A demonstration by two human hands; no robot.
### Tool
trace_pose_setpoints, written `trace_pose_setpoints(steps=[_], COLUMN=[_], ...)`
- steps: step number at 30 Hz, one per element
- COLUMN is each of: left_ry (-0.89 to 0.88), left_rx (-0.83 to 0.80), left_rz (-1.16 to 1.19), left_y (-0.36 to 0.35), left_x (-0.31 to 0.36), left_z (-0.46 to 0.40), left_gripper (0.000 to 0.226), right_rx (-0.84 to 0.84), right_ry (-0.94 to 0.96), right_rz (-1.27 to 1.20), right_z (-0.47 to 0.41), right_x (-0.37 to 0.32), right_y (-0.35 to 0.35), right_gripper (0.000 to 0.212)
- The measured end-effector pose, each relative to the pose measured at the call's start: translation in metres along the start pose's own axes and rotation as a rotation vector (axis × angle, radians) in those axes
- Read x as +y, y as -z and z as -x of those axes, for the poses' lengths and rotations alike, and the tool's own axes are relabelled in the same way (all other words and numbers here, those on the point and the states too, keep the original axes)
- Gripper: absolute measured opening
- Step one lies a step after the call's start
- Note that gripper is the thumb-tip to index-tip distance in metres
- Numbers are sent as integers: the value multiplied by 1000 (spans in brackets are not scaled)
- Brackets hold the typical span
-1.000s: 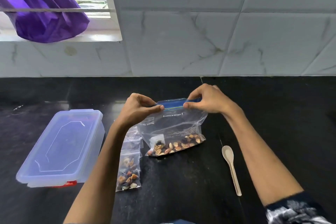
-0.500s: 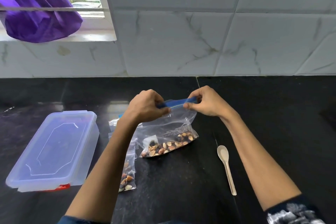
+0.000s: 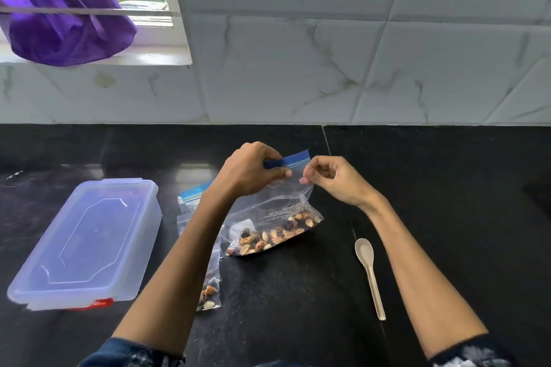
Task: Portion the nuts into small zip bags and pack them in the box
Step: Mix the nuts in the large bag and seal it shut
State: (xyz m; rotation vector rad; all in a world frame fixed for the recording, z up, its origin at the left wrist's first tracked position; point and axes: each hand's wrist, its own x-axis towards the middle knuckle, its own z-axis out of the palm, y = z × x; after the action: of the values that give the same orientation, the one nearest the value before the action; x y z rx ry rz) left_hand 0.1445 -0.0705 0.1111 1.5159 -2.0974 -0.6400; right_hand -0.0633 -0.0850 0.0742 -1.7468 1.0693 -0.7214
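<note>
A large clear zip bag (image 3: 277, 205) with a blue seal strip stands on the black counter, mixed nuts (image 3: 275, 234) pooled at its bottom. My left hand (image 3: 253, 171) pinches the blue strip near its left end. My right hand (image 3: 331, 180) sits at the bag's right edge just below the strip, fingers curled with the tips touching the plastic. A small zip bag with nuts (image 3: 210, 292) lies flat under my left forearm, with more small bags (image 3: 190, 197) partly hidden behind it. The clear plastic box (image 3: 86, 243) stands at the left with its lid on.
A pale plastic spoon (image 3: 369, 274) lies on the counter right of the big bag. A tiled wall runs along the counter's back. A purple cloth (image 3: 59, 18) hangs at the window, upper left. Bare black counter (image 3: 447, 188) stretches to the right.
My left hand has slid right along the blue strip. My right hand has come off the strip and dropped just below it. The view has shifted slightly.
</note>
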Motion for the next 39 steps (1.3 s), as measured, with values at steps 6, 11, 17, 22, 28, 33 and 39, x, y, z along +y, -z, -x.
trace_pose_setpoints(steps=[6,11,17,22,28,33,39], left_ry=[-29,-20,97,380,353,318,304], left_rx=[10,51,355,-151,189,438,110], left_rz=[29,-42,412,588,490,630,613], left_y=[7,3,15,-29,-83,-89,-93], left_x=[-2,-1,-31,-77,-84,-77,-95], left_z=[0,4,41,61,54,49,57], left_gripper=[26,30,124,85,16,13,62], right_rx=[-24,-42,58,59,456,514,327], right_ry=[-8,-40,-106,-175,-230,-157,-179], right_rz=[-89,-67,-267,-368,-204,-262,-228], right_z=[5,10,26,32,23,26,32], right_x=[25,33,59,68,80,77,85], right_y=[-21,-26,-31,-36,-54,-56,-50], right_gripper=[6,21,11,30,22,19,13])
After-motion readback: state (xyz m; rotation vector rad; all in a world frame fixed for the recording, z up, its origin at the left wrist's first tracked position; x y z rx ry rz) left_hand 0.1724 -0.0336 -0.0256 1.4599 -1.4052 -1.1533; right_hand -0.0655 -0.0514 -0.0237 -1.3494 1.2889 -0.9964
